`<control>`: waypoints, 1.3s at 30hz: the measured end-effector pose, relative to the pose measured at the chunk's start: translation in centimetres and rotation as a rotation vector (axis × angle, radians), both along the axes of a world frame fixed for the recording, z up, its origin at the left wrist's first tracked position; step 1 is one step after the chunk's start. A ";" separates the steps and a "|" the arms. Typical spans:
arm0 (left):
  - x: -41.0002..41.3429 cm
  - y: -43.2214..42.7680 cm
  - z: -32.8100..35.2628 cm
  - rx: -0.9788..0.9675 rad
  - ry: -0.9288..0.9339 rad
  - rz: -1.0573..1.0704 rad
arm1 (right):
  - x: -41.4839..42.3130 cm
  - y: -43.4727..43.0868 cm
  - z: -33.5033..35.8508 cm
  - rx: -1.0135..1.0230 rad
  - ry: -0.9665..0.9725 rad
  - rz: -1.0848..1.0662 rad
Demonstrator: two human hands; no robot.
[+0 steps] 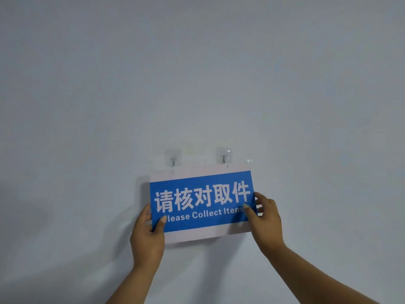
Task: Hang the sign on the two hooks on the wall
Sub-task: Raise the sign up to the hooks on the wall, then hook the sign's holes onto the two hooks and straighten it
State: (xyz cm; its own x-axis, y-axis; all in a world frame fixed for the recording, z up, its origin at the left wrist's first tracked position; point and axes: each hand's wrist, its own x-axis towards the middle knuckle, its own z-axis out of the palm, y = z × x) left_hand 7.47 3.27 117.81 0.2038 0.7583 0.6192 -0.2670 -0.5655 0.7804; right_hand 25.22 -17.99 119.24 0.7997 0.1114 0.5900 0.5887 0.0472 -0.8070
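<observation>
A blue sign (201, 201) with white Chinese characters and the words "Please Collect Items" is held flat against the wall, tilted so its right side is higher. My left hand (149, 235) grips its lower left corner, thumb on the front. My right hand (265, 218) grips its right edge, thumb over the last letters. Two clear adhesive hooks are stuck to the wall just above the sign: the left hook (173, 160) and the right hook (224, 157). The sign's pale top strip has two small holes, each a little below a hook.
The plain pale grey wall (197, 73) fills the whole view. Both forearms reach up from the bottom of the frame. Nothing else is on the wall.
</observation>
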 end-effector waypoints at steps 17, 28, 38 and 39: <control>-1.5 1.5 5.0 0.042 0.040 -0.073 | 0.6 0.9 2.0 0.004 0.067 0.052; -2.3 0.6 4.8 0.002 -0.025 -0.117 | -0.8 0.0 2.0 0.051 0.056 0.043; -2.0 -0.2 6.8 0.015 -0.010 -0.117 | -0.2 -0.4 4.5 0.045 0.104 0.033; -2.0 -0.2 6.9 0.014 -0.008 -0.121 | -0.1 -0.4 4.5 0.036 0.111 0.032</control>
State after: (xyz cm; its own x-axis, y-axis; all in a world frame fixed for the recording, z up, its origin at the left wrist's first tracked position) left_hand 5.48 3.04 124.72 0.2886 0.7199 0.6312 -0.3403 -0.5390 0.7705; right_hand 25.11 -18.41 123.75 0.8568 0.1183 0.5019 0.4934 0.0950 -0.8646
